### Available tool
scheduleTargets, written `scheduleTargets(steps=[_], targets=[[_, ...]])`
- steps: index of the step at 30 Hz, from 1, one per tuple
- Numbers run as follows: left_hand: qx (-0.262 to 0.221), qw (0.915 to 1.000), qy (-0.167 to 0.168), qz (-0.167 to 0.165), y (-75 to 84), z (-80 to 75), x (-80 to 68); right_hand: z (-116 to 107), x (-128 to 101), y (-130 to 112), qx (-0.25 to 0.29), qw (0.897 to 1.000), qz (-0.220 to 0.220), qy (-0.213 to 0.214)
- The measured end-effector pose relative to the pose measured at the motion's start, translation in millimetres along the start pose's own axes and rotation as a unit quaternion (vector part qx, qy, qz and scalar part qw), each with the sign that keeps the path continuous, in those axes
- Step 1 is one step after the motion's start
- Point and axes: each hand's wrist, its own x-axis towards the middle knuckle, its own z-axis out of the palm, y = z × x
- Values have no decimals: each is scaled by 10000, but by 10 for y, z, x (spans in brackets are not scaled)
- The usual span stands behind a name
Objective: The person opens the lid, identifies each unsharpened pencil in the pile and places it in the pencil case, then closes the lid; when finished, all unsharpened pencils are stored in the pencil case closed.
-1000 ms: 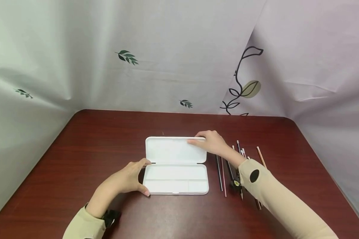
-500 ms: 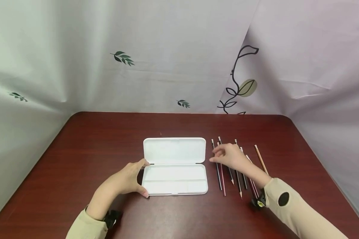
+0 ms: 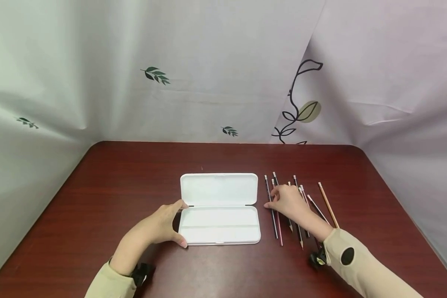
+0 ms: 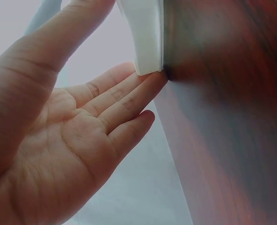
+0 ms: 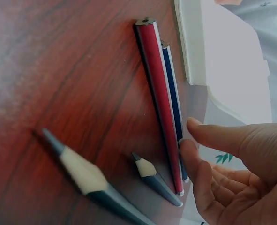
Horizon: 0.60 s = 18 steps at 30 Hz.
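Observation:
A white pencil case (image 3: 219, 227) lies on the table with its hinged lid (image 3: 219, 189) raised, showing a shallow divided inside. My left hand (image 3: 158, 225) holds its left end, thumb on the front corner and fingers at the back near the hinge. In the left wrist view the fingers (image 4: 129, 101) touch the case's end (image 4: 147, 42). My right hand (image 3: 288, 203) hovers low over the pencils, thumb and index finger apart beside a dark blue pencil (image 5: 173, 89). A red pencil (image 5: 158, 93) lies right alongside that one.
Several more pencils lie to the right, partly under my right forearm, among them a natural-wood one (image 3: 328, 203). Two sharpened dark pencils (image 5: 84, 176) point toward the front edge. A patterned white cloth (image 3: 208, 99) hangs behind the dark red table (image 3: 134, 165).
My right hand has left the raised lid, moved right to the pencils and come down slightly near the leftmost ones. The left hand has stayed at the case.

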Motion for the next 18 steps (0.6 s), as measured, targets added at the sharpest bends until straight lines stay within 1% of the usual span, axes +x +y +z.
scheduleTargets(steps=[6,11,12,16,18], targets=[[-14,10000,-45,-59,7,9,-3,9,46,-19,-36,9998,-37,-183],[-35,10000,-7,-37,10,12,-1,-16,111,-26,-147,9984,26,-538],[-31,10000,5,-32,10,12,-2,-16,120,-31,-131,9980,90,-618],[-37,10000,7,-37,10,2,-9,-8,162,-60,125,9938,572,-949],[-52,10000,-30,-64,6,-10,-18,-25,175,-84,226,9915,773,-1024]])
